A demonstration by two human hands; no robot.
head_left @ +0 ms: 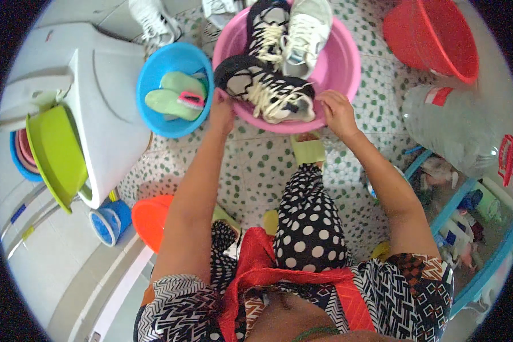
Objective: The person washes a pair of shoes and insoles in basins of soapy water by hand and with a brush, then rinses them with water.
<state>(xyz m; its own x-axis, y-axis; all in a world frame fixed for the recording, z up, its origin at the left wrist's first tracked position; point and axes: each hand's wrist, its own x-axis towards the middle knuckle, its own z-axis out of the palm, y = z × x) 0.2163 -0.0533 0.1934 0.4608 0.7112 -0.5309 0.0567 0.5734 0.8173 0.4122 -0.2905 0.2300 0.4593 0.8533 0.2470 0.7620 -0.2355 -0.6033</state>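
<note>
A pink basin (346,60) sits on the floor in front of me with several shoes in it. My left hand (222,113) is closed on its near left rim, and my right hand (337,113) grips the near right rim. Closest to me, a black sneaker (268,92) with cream laces lies sideways between my hands, its toe toward the right. Behind it, a second black sneaker (266,31) leans beside a white sneaker (308,37). My fingertips are partly hidden at the rim.
Left of the pink basin stands a blue basin (144,97) holding pale green insoles (168,102) and a pink brush (191,101). A red bucket (407,34), a large clear bottle (450,125) and a blue-framed rack (473,251) are at right. White shoes (154,23) stand at far left.
</note>
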